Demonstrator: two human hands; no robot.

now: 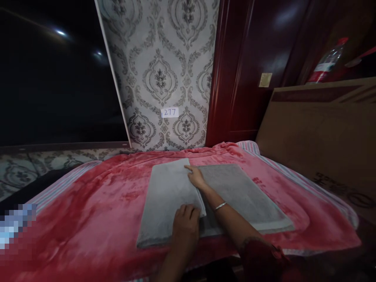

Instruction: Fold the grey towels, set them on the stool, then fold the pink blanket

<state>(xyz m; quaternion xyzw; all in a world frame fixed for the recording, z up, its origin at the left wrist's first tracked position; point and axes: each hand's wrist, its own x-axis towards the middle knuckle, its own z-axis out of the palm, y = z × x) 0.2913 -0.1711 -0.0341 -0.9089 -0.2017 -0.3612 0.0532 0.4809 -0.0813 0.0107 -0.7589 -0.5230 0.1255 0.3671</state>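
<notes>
A grey towel (pixel 246 196) lies on a red plush blanket (pixel 100 203), its left part folded over into a thicker layer (pixel 167 196). My left hand (pixel 185 226) rests on the near end of the folded layer, fingers curled down on the cloth. My right hand (pixel 196 177), with a thin bangle on the wrist, reaches farther in and presses its fingers on the fold's inner edge near the far end. Neither hand lifts the towel.
Patterned grey wallpaper with a small label reading 277 (pixel 169 112) rises behind. A dark window (pixel 55 78) is at left, a dark red wooden door (pixel 249 70) at right. A large cardboard sheet (pixel 320 137) leans at right, a plastic bottle (pixel 326 62) above it.
</notes>
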